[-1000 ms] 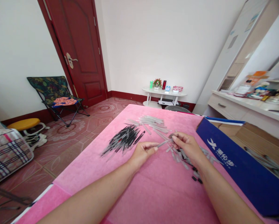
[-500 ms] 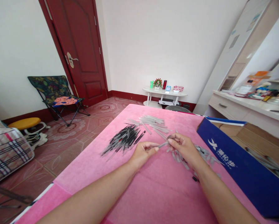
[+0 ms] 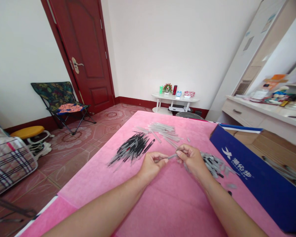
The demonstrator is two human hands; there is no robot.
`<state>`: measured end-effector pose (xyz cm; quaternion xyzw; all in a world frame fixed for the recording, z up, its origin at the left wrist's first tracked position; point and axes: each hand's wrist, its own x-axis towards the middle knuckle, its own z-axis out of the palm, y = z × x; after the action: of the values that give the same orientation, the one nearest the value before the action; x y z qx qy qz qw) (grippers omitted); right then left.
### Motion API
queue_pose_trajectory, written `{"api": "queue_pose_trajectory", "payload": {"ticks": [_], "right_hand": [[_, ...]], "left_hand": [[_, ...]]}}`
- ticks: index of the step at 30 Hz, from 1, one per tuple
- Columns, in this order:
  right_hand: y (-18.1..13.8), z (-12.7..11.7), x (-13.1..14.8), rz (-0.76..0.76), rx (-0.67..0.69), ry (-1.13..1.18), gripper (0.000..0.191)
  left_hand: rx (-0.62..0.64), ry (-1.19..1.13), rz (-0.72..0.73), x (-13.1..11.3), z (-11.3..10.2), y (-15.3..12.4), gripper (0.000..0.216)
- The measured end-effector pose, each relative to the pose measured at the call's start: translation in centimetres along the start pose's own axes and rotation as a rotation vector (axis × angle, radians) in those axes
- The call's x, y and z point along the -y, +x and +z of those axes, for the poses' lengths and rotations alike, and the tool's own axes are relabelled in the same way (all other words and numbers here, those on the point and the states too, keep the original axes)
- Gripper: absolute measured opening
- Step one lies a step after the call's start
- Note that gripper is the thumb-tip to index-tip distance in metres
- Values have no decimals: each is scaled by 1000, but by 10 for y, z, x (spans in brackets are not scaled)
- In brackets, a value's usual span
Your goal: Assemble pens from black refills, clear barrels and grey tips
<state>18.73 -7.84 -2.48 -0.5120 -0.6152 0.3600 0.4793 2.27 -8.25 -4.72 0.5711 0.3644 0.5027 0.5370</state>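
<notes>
Both hands meet over the pink cloth (image 3: 148,197) around one slim greyish pen (image 3: 172,156). My left hand (image 3: 154,161) pinches its left end between thumb and fingers. At the other end, the fingertips of my right hand (image 3: 189,155) are closed on it and hide its tip. Left of the hands lies a heap of thin black pen refills (image 3: 132,146). Behind them are clear, tube-like pen barrels (image 3: 161,128). Short grey translucent pieces, seemingly pen caps (image 3: 213,164), are piled right of my right hand, partly covered by it.
A blue cardboard box (image 3: 247,174) stands along the right edge, with more grey pieces inside. Beyond the table are a low white stand (image 3: 171,97), a folding chair (image 3: 60,98) and a red door (image 3: 88,49). A white dresser (image 3: 269,113) is at the right.
My right hand has shifted slightly and turned, uncovering more of the grey pieces beside it. Both hands stay pinched on the pen. The view has moved a little.
</notes>
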Motion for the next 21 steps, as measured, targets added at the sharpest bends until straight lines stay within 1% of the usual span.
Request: {"api": "queue_pose_trajectory", "payload": {"ticks": [3, 6, 10, 11, 12, 13, 15, 17, 18, 19, 20, 21], "right_hand": [[0, 0, 2, -17, -15, -29, 10], [0, 2, 10, -52, -36, -65, 9], [-6, 3, 37, -67, 37, -156, 11], [-8, -1, 46, -70, 27, -195, 12], [-10, -7, 56, -77, -27, -239, 13], [-12, -16, 66, -91, -120, -290, 14], [-14, -44, 84, -131, -404, -419, 18], [-16, -83, 97, -163, -689, -608, 23], [-18, -105, 99, -163, -829, -737, 26], [-20, -128, 97, -156, -931, -878, 28], [-23, -152, 92, -122, -978, -1018, 28], [-27, -175, 84, -60, -985, -1120, 30]], "left_hand": [[7, 12, 15, 1, 0, 1, 18], [19, 0, 30, 0, 0, 4, 21], [86, -14, 58, -4, -1, 4, 26], [95, -8, 74, -5, -2, 4, 28], [97, -1, 86, -6, -3, 3, 30], [91, 1, 89, -6, -3, 3, 32], [71, -12, 76, -6, -5, 3, 36], [66, -34, 48, -3, -5, 4, 39], [69, -40, 38, -2, -5, 5, 40], [75, -38, 31, -1, -4, 5, 40], [84, -30, 27, 0, -3, 6, 40], [91, -20, 27, 1, -3, 7, 40]]}}
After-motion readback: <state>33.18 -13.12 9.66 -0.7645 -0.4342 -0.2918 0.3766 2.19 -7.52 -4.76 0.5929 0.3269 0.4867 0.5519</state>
